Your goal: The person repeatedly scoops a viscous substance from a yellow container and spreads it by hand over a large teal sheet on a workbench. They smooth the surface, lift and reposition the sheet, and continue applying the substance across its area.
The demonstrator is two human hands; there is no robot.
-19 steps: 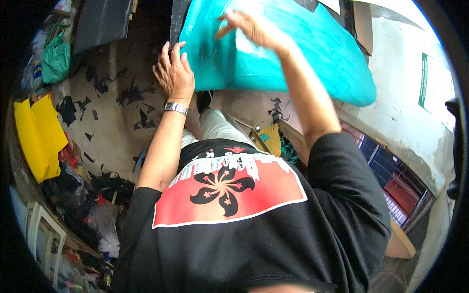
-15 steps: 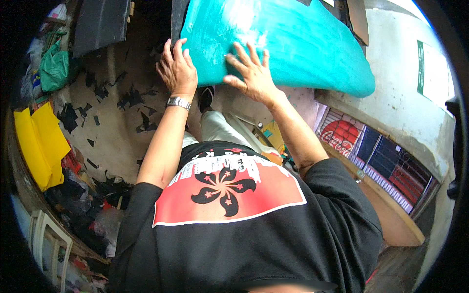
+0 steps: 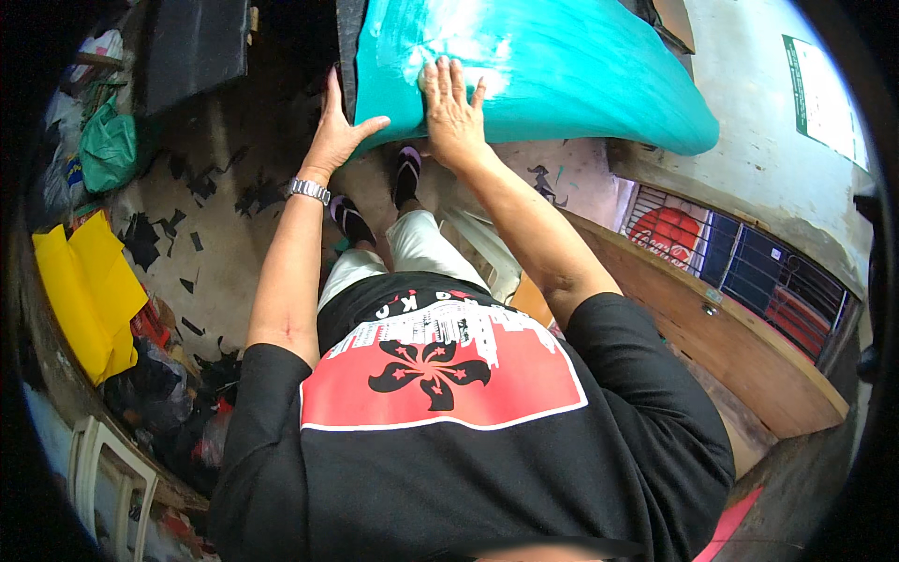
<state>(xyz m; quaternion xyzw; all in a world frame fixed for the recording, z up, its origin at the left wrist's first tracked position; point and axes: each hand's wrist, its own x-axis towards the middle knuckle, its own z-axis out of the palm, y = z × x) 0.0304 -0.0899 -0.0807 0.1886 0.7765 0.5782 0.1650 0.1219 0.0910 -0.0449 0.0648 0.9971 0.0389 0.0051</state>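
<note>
A wide teal sheet (image 3: 571, 66), glossy with pale whitish streaks toward its far side, lies over a raised surface, its near edge hanging in a curve. My right hand (image 3: 453, 110) rests flat on it near the left part, fingers stretched forward and side by side. At the sheet's left edge is my left hand (image 3: 339, 131), thumb spread out to the right and fingers pointing away along a dark board edge (image 3: 348, 56). Nothing shows in its grasp. A metal watch (image 3: 309, 190) circles my left wrist.
Dark scraps (image 3: 142, 239) litter the floor at left, beside a folded yellow sheet (image 3: 89, 290) and a green bag (image 3: 108, 145). A dark panel (image 3: 195, 51) stands at far left. To the right are a wooden plank (image 3: 693, 290), a barred opening (image 3: 749, 281) and a pale wall (image 3: 749, 94).
My right hand has slid forward and left across the teal sheet, its fingers closer together. My left hand has turned, its thumb now spread right. The view has shifted, showing both feet.
</note>
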